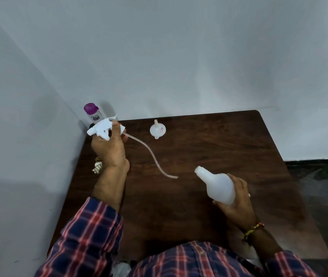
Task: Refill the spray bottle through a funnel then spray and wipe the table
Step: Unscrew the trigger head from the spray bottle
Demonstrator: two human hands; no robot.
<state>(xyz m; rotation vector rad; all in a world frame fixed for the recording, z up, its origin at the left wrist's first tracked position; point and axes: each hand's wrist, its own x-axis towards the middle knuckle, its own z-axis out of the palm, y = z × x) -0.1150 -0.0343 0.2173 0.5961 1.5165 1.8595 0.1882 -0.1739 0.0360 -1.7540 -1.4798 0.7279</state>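
The translucent white plastic spray bottle, uncapped and tilted, is gripped by the right hand above the dark wooden desk, evidently readied for filling. Beyond, the white trigger head with trailing tube is grasped by the left hand, kept aside. The small white plastic funnel lies right of it, untouched.

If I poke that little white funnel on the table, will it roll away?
Probably it would slide or tip rather than roll far: the funnel sits wide mouth down on the table, spout up. It looks like thin plastic, so likely very light. If knocked over, it might roll in a curve.
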